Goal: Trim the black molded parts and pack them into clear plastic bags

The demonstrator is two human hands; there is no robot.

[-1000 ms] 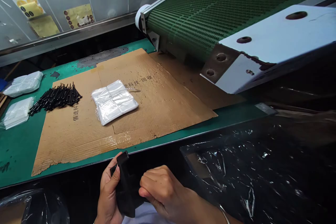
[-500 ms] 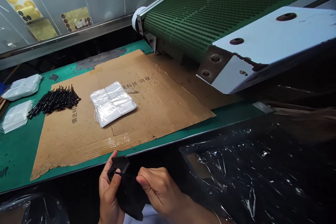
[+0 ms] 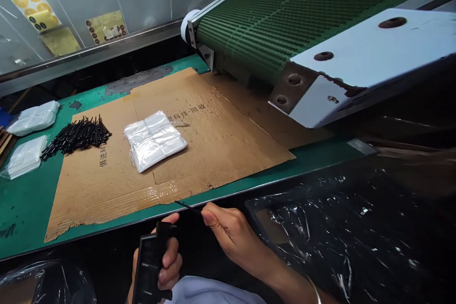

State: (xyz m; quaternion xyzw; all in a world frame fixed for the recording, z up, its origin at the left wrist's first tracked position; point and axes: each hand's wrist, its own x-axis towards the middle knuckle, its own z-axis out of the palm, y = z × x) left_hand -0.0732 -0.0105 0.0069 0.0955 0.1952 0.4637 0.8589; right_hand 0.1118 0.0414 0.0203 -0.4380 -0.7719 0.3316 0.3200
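Observation:
My left hand [image 3: 170,261] is low in the picture, shut around a black plastic part [image 3: 149,263] with rectangular openings in its face. My right hand [image 3: 230,232] is apart from it, above and to the right, pinching a thin black pin [image 3: 189,207] between thumb and fingers. The pin's tip points left, just over the edge of a flattened cardboard sheet [image 3: 221,152]. On that sheet lie a heap of similar black pins [image 3: 76,137] and a stack of clear plastic bags [image 3: 155,140], both out of reach of my fingers.
A green belt conveyor [image 3: 270,14] with a white metal frame [image 3: 370,47] overhangs the far right of the green mat bench [image 3: 26,204]. White bagged packs [image 3: 33,118] lie at the left. Black plastic sheeting [image 3: 338,242] fills the lower right.
The thin black pin is now out of the black part, held by my right hand, which has moved right. My left hand has turned the part, showing its openings.

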